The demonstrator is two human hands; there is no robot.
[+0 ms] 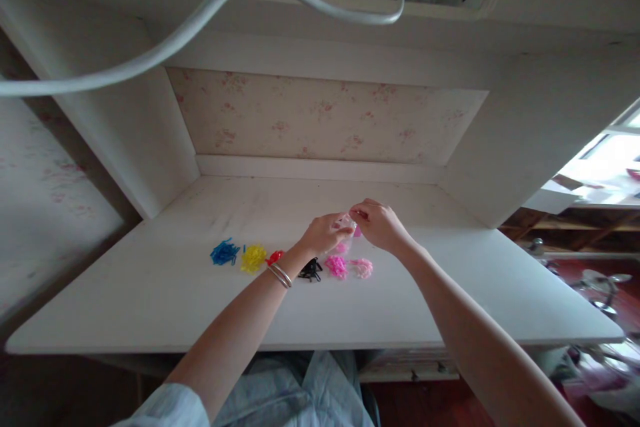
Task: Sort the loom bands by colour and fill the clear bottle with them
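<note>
My left hand (325,235) is closed on a small clear plastic bag (344,240) with pink pieces inside, held above the desk. At the upper edge of that bag, the fingers of my right hand (375,220) are pinched together; the exact spot they grip is partly hidden. Below my hands lies a row of small loose piles that look like coloured paper clips: blue (225,252), yellow (253,258), red (275,257), black (312,270), bright pink (337,267) and pale pink (362,268). My left forearm partly covers the red and black piles.
The piles lie on a white desk (400,307) with side panels and a flower-patterned back panel (310,117). Overhead, a thick white cable (200,20) crosses in front of a cabinet shelf with bottles. A cluttered area with a metal rack (605,293) is at the right.
</note>
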